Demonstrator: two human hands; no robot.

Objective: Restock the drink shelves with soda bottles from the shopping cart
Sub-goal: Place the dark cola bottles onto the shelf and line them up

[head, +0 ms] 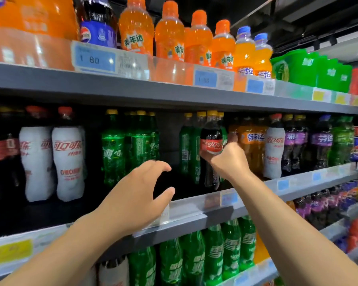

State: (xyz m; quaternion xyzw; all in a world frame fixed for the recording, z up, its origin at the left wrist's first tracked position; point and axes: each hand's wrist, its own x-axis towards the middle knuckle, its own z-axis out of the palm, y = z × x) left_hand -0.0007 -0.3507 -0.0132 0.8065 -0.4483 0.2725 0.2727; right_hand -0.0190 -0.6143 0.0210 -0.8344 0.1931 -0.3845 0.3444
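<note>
Our right hand point(227, 159) grips a cola bottle point(212, 139) round its middle, fingers curled over the lower edge of the red label. The bottle stands upright with its long axis vertical, yellow cap at the top and base pointing down at the floor of the middle shelf point(194, 211). Its label faces us. It sits inside the shelf opening, just in front of a row of green bottles point(187, 145) with yellow caps and beside the orange bottles point(252, 141) to its right. We cannot tell whether its base touches the shelf floor or hangs just above it.

Our left hand point(136, 195) holds nothing. Its fingers are spread and gently curved, thumb apart from them, and it hovers in front of the dark gap between the two groups of green bottles, above the shelf's front rail.

Further left on the same shelf stand more green bottles point(114, 153), then white-sleeved cola bottles point(68, 162) with red caps. On the top shelf point(132, 89) we see a line of orange soda bottles point(170, 32) behind a blue price tag point(94, 58). The shelf below carries another row of green bottles point(213, 254).
</note>
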